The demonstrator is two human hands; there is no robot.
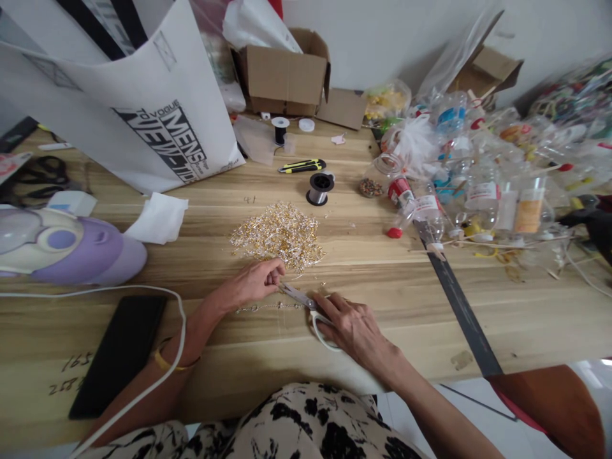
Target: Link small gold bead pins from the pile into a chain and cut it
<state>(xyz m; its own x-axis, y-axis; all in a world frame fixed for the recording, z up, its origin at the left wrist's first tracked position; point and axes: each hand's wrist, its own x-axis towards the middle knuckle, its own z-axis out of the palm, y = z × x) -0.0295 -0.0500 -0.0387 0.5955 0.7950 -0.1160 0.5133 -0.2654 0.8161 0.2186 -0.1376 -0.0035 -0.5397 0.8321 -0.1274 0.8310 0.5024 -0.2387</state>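
Note:
My right hand is closed around the white handles of a pair of scissors. The blades point left, their tips close to the fingers of my left hand. Those fingers are pinched together; what lies between them is too small to make out. Just beyond my hands spreads a pile of small gold and silver jewellery pieces. A thin beaded chain lies on the table below my left hand and runs toward the scissors.
Behind the pile are a spool of silver wire and a yellow-black box cutter. Plastic bottles crowd the right. A purple appliance, a black phone-like slab and a white cable are at left, below a large white bag.

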